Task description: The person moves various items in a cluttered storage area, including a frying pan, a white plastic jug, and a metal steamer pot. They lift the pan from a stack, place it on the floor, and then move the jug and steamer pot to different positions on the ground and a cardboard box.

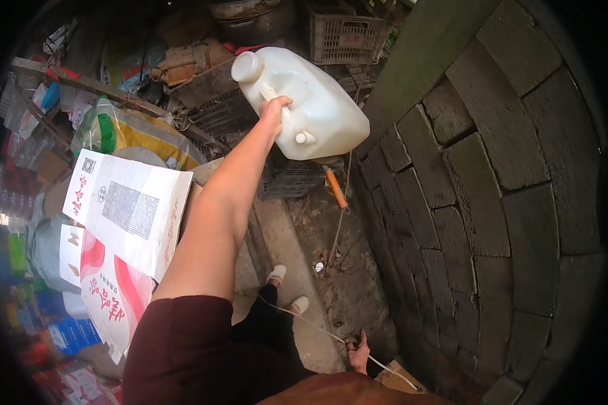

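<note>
My left hand (273, 115) grips the moulded handle of a large translucent white plastic jerrycan (320, 109). The jerrycan is tilted, held out ahead of me at arm's length. Its wide screw cap (247, 67) points to the upper left, and a small capped spout (305, 137) sticks out low on the near side. Low in the view, my right hand (358, 351) has a thin white cord (311, 323) running through its partly curled fingers, with the index finger extended. That cord crosses in front of my legs.
A concrete block wall (479, 202) rises on the right. Flattened cardboard (129, 212) with printing lies left of my arm, beside a yellow-and-green plastic sack (147, 134). Below the jerrycan is an orange handle (336, 188) with an end ring. A plastic crate (347, 39) stands at the back.
</note>
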Demonstrator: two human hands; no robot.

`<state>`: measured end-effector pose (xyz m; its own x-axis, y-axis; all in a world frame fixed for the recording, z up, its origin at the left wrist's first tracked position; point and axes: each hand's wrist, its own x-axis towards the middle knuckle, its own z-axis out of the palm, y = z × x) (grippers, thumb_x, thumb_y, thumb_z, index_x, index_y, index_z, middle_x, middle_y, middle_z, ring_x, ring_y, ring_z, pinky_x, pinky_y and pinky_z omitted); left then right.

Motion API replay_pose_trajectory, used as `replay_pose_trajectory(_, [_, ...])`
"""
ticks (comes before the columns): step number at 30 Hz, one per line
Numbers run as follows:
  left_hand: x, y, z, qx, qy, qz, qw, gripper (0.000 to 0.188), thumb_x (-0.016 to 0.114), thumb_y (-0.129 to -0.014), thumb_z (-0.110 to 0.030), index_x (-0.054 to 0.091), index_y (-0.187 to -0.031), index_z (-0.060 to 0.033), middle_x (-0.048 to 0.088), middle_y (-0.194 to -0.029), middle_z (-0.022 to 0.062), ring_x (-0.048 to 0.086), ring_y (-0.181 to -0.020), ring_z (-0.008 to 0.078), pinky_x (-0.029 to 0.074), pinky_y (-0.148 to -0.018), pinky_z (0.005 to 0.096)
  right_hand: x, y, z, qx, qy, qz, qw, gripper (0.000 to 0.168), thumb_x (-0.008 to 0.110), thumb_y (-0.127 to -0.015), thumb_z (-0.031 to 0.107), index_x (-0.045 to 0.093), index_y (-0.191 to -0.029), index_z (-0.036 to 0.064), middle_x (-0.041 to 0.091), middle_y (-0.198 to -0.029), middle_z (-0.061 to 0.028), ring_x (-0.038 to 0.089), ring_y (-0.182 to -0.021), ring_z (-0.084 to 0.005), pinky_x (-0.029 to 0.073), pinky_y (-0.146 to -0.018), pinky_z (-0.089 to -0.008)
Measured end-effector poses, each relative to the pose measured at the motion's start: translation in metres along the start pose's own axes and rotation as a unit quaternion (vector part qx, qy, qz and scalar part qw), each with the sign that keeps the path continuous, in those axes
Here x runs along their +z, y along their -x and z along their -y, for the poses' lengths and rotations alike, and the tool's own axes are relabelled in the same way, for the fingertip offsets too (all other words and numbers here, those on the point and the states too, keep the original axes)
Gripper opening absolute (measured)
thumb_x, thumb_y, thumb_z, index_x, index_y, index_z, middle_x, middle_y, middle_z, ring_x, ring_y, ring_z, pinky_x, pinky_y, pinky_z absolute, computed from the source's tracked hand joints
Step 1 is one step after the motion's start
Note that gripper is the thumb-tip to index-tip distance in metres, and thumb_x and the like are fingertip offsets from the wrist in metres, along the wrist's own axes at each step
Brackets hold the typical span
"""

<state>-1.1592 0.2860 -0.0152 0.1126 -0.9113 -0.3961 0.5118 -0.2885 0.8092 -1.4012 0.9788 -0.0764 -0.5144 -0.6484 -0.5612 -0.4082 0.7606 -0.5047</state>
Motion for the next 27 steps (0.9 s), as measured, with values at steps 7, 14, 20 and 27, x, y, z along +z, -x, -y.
replay_pose_trajectory(7, [0.004,-0.005,0.004,0.001,-0.034,-0.02,0.999,0.041,0.07,-0.069,-0.007,0.058,-0.104,0.0117,0.062,-0.095,0.0185,0.062,-0.083,0.031,0.052,-0.076,0.0402,0.005,0.005,0.001,0.051,-0.026,0.006,0.998,0.065,0.071,-0.078,0.013,0.042,-0.135,0.0,0.065,-0.11,-0.0183,0.067,-0.087,-0.0252,0.052,-0.081,-0.0325])
replay_pose_trajectory(14, [-0.005,-0.002,-0.008,-0.006,-0.167,-0.117,0.979,0.047,0.071,-0.07,-0.01,0.058,-0.109,0.012,0.063,-0.104,0.0204,0.063,-0.091,0.0305,0.051,-0.08,0.0393,0.006,0.01,0.017,0.064,-0.031,0.018,0.997,0.067,0.072,-0.078,0.014,0.041,-0.136,0.0,0.064,-0.113,-0.0181,0.067,-0.088,-0.024,0.052,-0.081,-0.0328])
replay_pose_trajectory(20, [-0.01,-0.006,-0.006,-0.012,-0.193,-0.108,0.975,0.049,0.072,-0.07,-0.009,0.057,-0.112,0.0113,0.063,-0.105,0.0195,0.063,-0.093,0.0303,0.051,-0.082,0.0392,0.003,0.006,0.031,0.061,-0.024,0.033,0.997,0.065,0.071,-0.078,0.012,0.043,-0.135,-0.002,0.064,-0.113,-0.017,0.066,-0.088,-0.0226,0.052,-0.08,-0.0319])
replay_pose_trajectory(27, [-0.027,-0.028,0.01,0.082,-0.174,-0.031,0.981,0.06,0.069,-0.074,-0.003,0.046,-0.129,0.0038,0.058,-0.118,0.0173,0.057,-0.107,0.0333,0.048,-0.091,0.0447,0.0,0.003,0.017,0.023,0.009,0.042,0.999,0.062,0.069,-0.08,0.014,0.043,-0.135,-0.001,0.063,-0.115,-0.018,0.065,-0.091,-0.0268,0.051,-0.082,-0.0348])
